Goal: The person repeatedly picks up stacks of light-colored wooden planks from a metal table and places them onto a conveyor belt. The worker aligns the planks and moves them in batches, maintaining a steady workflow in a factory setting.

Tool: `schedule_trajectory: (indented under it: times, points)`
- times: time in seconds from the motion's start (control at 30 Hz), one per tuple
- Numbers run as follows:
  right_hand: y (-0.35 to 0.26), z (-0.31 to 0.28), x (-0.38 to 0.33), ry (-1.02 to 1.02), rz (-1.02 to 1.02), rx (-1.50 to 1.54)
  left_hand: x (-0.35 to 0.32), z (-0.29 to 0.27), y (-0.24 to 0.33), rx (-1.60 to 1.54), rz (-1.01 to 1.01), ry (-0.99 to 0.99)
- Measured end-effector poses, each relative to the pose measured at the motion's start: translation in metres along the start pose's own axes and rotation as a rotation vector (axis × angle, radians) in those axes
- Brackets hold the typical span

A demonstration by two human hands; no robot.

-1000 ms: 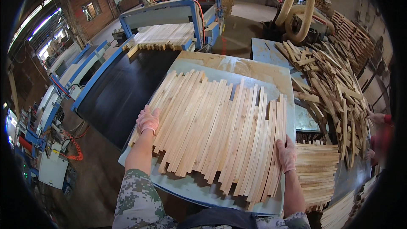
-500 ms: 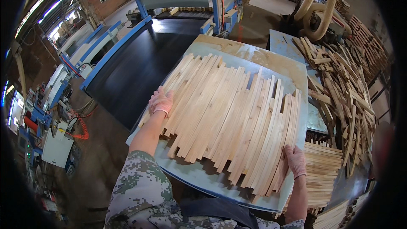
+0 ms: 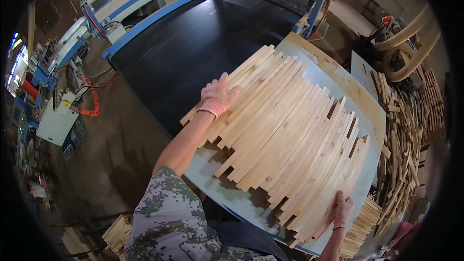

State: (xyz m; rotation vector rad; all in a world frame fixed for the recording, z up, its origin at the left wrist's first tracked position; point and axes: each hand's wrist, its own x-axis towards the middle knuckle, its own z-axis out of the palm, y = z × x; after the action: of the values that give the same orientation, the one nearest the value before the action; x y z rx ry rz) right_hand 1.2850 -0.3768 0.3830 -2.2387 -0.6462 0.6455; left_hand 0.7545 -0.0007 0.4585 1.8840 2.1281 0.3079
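A row of pale wooden strips (image 3: 285, 140), laid side by side with uneven ends, slants across the centre and lower right of the frame on a light board (image 3: 195, 164). It lies between the two gloved hands, one at each long side.

The left hand (image 3: 217, 95), left of centre, rests over the outermost strips on the row's left side, nearer its lower end than its upper. Its fingers are loosely spread, wide rather than closed round any one strip. The right hand (image 3: 342, 210), at lower right, sits against the row's right side near the lower end, with its fingers up along the edge strips; whether they pinch one, I cannot tell.

A black conveyor belt (image 3: 193, 43) fills the upper middle, just beside the row's left edge, with a blue rail (image 3: 159, 21) along its far left. Loose sticks (image 3: 398, 174) heap up at the right, and more stacked strips (image 3: 365, 220) show near the right hand.
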Motion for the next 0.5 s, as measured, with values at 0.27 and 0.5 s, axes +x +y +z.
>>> schedule_trajectory:
  times: [0.27, 0.5]
  points:
    - [-0.055, 0.020, -0.016, -0.193, -0.041, 0.162, 0.010, -0.006, -0.001, 0.156, -0.093, 0.053]
    - [-0.075, 0.108, 0.052, -0.418, -0.145, 0.201, 0.038, 0.043, -0.040, 0.321, -0.048, 0.158]
